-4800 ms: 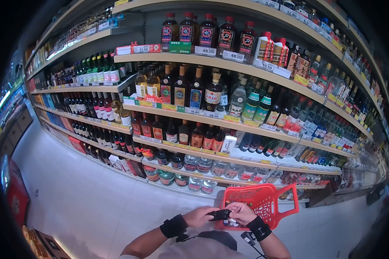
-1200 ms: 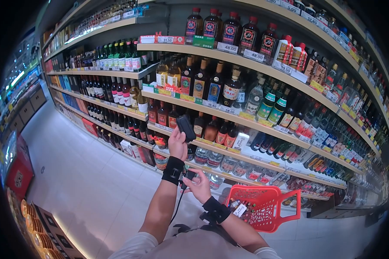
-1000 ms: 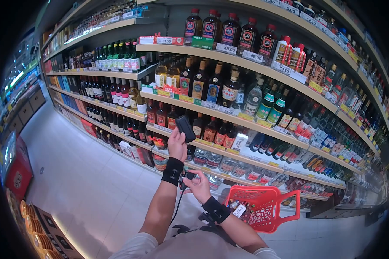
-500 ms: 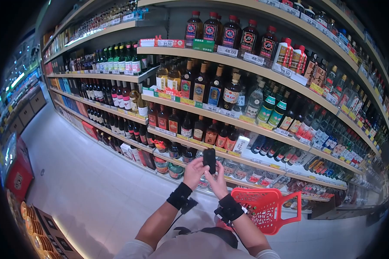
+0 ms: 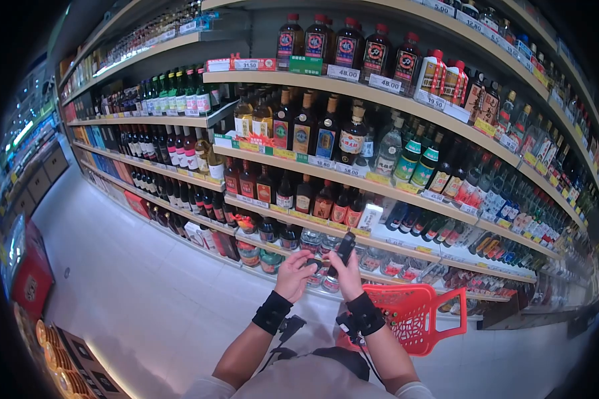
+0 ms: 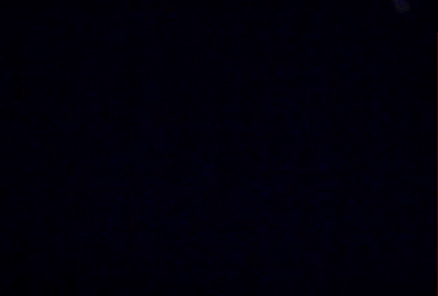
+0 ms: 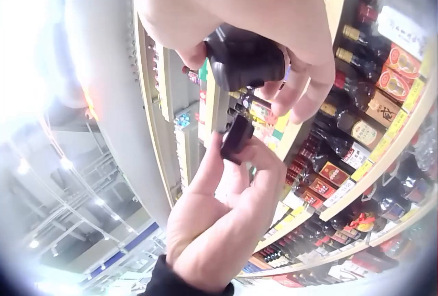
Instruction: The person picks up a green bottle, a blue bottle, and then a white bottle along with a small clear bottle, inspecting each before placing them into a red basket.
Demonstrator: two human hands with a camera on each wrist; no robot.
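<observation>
In the head view the left hand (image 5: pixel 291 275) pinches a small black piece (image 5: pixel 315 265) between thumb and fingers. Just to its right, the right hand (image 5: pixel 348 274) grips a larger black device (image 5: pixel 345 247), which stands tilted above the fingers. The right wrist view shows the same device (image 7: pixel 245 60) under the curled fingers of the right hand (image 7: pixel 294 26). Below it, the small black piece (image 7: pixel 237 137) sits at the fingertips of the left hand (image 7: pixel 226 217), apart from the device. The left wrist view is almost wholly black.
A red basket (image 5: pixel 412 309) with items inside stands on the floor beside the right forearm. Long shelves (image 5: pixel 379 100) of bottles run across in front. A red box-like stand (image 5: pixel 30 279) is at the left, with round stacked goods (image 5: pixel 63 372) at the lower left.
The hands have come apart from around the black device. It has stayed with the right hand, now tilted, while a small black piece shows in the left. Earlier the left hand had held the device higher up.
</observation>
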